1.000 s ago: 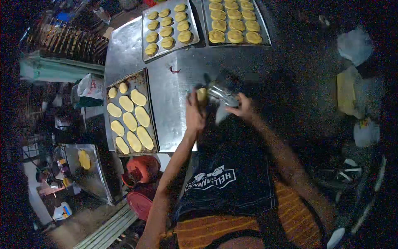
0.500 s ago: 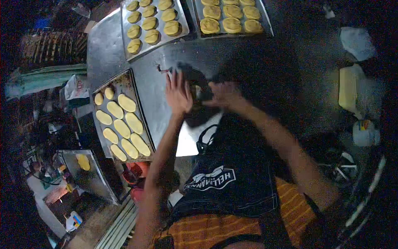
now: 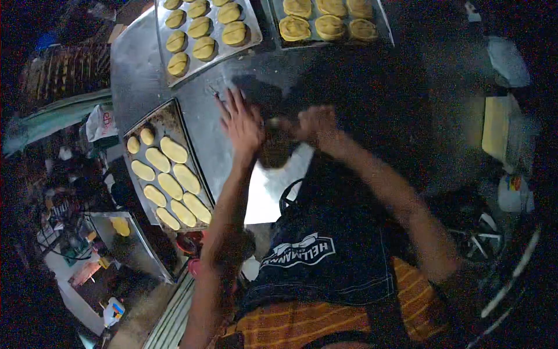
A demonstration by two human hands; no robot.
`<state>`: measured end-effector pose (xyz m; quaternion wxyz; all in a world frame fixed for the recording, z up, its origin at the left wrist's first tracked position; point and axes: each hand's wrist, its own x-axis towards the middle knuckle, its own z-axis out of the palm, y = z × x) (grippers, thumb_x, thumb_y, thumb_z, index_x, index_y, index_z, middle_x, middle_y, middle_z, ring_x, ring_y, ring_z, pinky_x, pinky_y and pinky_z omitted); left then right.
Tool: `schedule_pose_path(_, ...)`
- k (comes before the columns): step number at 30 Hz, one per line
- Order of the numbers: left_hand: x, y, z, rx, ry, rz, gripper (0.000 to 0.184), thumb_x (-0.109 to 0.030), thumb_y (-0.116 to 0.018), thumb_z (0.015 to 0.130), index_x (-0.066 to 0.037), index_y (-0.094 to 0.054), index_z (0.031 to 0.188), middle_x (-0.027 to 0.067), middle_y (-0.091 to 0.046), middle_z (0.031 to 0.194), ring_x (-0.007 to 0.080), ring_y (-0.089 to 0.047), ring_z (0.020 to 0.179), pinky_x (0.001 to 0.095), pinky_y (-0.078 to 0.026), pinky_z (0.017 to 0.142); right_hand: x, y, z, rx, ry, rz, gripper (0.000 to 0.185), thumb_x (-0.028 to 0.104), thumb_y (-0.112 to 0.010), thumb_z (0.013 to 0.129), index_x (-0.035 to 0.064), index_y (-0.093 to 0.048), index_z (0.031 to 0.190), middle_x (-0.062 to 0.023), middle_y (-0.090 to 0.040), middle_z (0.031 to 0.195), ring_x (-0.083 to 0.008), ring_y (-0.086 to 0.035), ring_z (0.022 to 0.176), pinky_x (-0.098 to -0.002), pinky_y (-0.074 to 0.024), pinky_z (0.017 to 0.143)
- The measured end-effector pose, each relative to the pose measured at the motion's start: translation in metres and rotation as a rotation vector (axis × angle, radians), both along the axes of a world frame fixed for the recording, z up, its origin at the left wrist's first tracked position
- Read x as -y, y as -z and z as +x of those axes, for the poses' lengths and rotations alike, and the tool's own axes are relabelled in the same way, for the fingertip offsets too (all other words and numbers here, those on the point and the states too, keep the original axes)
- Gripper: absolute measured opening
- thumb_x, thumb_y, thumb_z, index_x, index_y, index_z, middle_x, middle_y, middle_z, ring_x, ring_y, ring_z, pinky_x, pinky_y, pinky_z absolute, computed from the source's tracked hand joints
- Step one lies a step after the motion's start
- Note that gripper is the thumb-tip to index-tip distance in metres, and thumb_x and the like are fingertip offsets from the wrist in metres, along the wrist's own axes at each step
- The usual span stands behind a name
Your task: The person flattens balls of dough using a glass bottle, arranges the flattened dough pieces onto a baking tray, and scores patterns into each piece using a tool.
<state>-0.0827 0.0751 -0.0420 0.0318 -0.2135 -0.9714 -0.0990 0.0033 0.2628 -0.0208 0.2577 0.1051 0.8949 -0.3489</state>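
My left hand [image 3: 242, 127] is over the metal table with its fingers stretched out and apart. To its right, my right hand [image 3: 317, 125] is smeared by motion and partly in shadow, so its finger shape is unclear. A small pale thing [image 3: 273, 123] shows in the dark gap between the hands; I cannot make out what it is. Left of my left arm, a baking tray [image 3: 189, 125] carries several flat oval dough pieces [image 3: 170, 186]. Just beyond my left fingertips lies a small thin object [image 3: 214, 91], too blurred to name.
At the far side of the metal table [image 3: 136, 75], one tray [image 3: 250, 41] bears several folded dough pieces [image 3: 199, 27]. Another tray [image 3: 388, 35] beside it holds rounder, wrinkled ones [image 3: 330, 27]. A yellow container [image 3: 495, 125] stands at the right. A lower tray [image 3: 136, 250] is at left.
My left hand has shifted slightly left, its fingers still spread. My right hand has moved slightly and its fingers look more drawn in. The view has shifted a little.
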Motion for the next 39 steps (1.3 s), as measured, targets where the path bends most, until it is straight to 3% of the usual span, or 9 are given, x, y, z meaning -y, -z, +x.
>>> schedule_pose_path(2,-0.018,-0.003,-0.034,-0.025,-0.025,-0.056,0.069,-0.034,-0.048,0.092,-0.012,-0.025,0.152,0.0146,-0.018,0.160,0.0436,-0.018,0.145,0.0616,-0.031,0.104,-0.013,-0.009,-0.026,0.176,0.145,-0.363,0.077,0.070,-0.035,0.089,0.0004,-0.067,0.095,-0.0160,-0.064,0.077,-0.0356,-0.061,0.066,-0.0497,-0.0454,0.071)
schedule_pose_path(4,-0.027,-0.002,-0.057,0.026,-0.028,-0.197,0.072,-0.036,-0.049,0.092,-0.011,-0.021,0.154,0.0154,-0.014,0.161,0.0443,-0.013,0.146,0.0652,-0.028,0.105,-0.003,0.015,-0.028,-0.233,-0.001,0.322,0.074,0.066,-0.030,0.093,0.0031,-0.068,0.097,-0.0152,-0.064,0.070,-0.0350,-0.061,0.064,-0.0507,-0.0450,0.064)
schedule_pose_path(12,0.030,-0.004,0.032,-0.030,0.157,-0.065,0.065,-0.031,-0.051,0.092,-0.008,-0.030,0.149,0.0175,-0.017,0.159,0.0443,-0.018,0.144,0.0588,-0.028,0.109,0.034,0.003,0.040,-0.085,-0.284,0.316,0.058,0.057,-0.043,0.091,0.0063,-0.062,0.111,-0.0107,-0.065,0.082,-0.0312,-0.060,0.066,-0.0485,-0.0432,0.059)
schedule_pose_path(14,0.064,0.006,0.083,-0.131,0.273,-0.055,0.054,-0.024,-0.052,0.092,-0.005,-0.044,0.142,0.0185,-0.025,0.156,0.0418,-0.024,0.143,0.0518,-0.031,0.111,0.063,0.052,0.084,-0.827,0.024,0.521,0.052,0.058,-0.051,0.087,0.0088,-0.061,0.100,-0.0050,-0.061,0.083,-0.0269,-0.056,0.065,-0.0427,-0.0415,0.058)
schedule_pose_path(16,0.072,-0.021,0.131,0.041,0.178,0.142,0.041,-0.017,-0.054,0.091,-0.002,-0.055,0.129,0.0177,-0.041,0.148,0.0390,-0.036,0.137,0.0436,-0.036,0.108,0.082,0.064,0.118,-1.075,0.051,0.601,0.051,0.060,-0.055,0.083,0.0104,-0.059,0.091,-0.0040,-0.057,0.081,-0.0239,-0.053,0.066,-0.0395,-0.0400,0.059)
schedule_pose_path(24,0.073,-0.034,0.118,0.246,0.141,0.337,0.035,-0.016,-0.054,0.090,-0.007,-0.056,0.124,0.0140,-0.054,0.128,0.0364,-0.051,0.113,0.0429,-0.043,0.092,0.075,0.044,0.113,-0.758,0.044,0.336,0.058,0.065,-0.054,0.083,0.0071,-0.057,0.089,-0.0092,-0.056,0.082,-0.0250,-0.053,0.070,-0.0403,-0.0402,0.060)
schedule_pose_path(29,0.018,-0.002,0.026,-0.071,0.129,0.044,0.053,-0.030,-0.052,0.089,-0.009,-0.045,0.137,0.0132,-0.041,0.146,0.0369,-0.045,0.122,0.0496,-0.038,0.095,0.039,0.061,0.034,-0.935,0.151,0.584,0.052,0.056,-0.051,0.089,0.0062,-0.062,0.092,-0.0081,-0.056,0.073,-0.0251,-0.052,0.062,-0.0388,-0.0409,0.055)
schedule_pose_path(37,-0.025,0.001,-0.074,-0.180,0.176,0.276,0.049,-0.025,-0.051,0.092,-0.001,-0.045,0.134,0.0206,-0.043,0.142,0.0425,-0.046,0.121,0.0535,-0.036,0.099,-0.022,0.016,-0.056,0.049,0.159,-0.115,0.076,0.058,-0.035,0.097,-0.0068,-0.067,0.074,-0.0206,-0.068,0.076,-0.0365,-0.061,0.062,-0.0474,-0.0486,0.063)
schedule_pose_path(39,-0.031,-0.009,-0.082,-0.080,0.170,0.560,0.044,-0.022,-0.050,0.094,0.000,-0.047,0.132,0.0223,-0.047,0.137,0.0422,-0.048,0.118,0.0521,-0.038,0.098,-0.041,0.038,-0.045,-0.362,-0.322,-0.032,0.047,0.042,-0.035,0.102,0.0068,-0.062,0.117,-0.0150,-0.061,0.071,-0.0306,-0.056,0.059,-0.0453,-0.0447,0.058)
